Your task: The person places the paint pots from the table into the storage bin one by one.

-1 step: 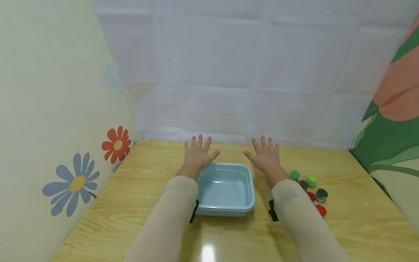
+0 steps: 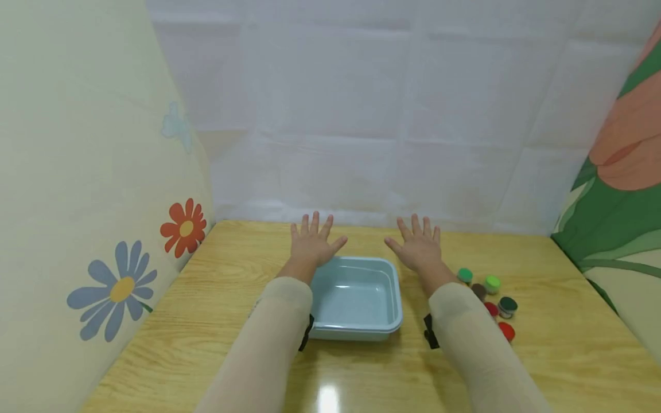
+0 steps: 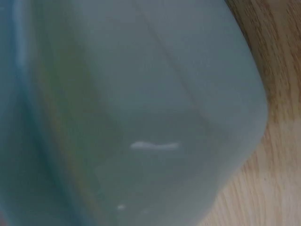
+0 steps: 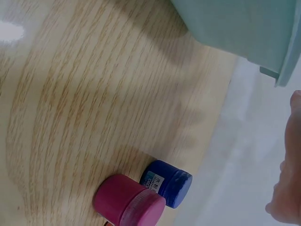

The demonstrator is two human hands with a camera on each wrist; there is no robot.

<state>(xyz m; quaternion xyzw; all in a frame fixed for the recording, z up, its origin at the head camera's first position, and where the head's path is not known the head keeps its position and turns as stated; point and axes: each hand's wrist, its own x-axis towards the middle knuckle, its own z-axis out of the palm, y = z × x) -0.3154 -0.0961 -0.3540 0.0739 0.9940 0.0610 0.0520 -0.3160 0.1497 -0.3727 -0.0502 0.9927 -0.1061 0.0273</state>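
Note:
In the head view a pale blue plastic basin [image 2: 356, 301] stands on the table between the forearms. Its left side is hidden by the left sleeve. My left hand [image 2: 311, 248] is held over the basin's far left corner, fingers straight and spread, holding nothing. Beyond the basin's far right corner my right hand [image 2: 418, 249] is also spread and holds nothing. The basin's outer wall [image 3: 178, 94] fills most of the left wrist view. At the right wrist view's edge, part of the right hand [image 4: 289, 165] shows near the basin's rim [image 4: 289, 56].
Right of the right forearm stand several small jars, among them a light green one [image 2: 493, 284] and a dark green-lidded one [image 2: 508, 307]. A magenta jar [image 4: 127, 200] and a labelled blue jar [image 4: 167, 183] show below. A white cloth [image 2: 330, 115] hangs behind the wooden table [image 2: 222, 275].

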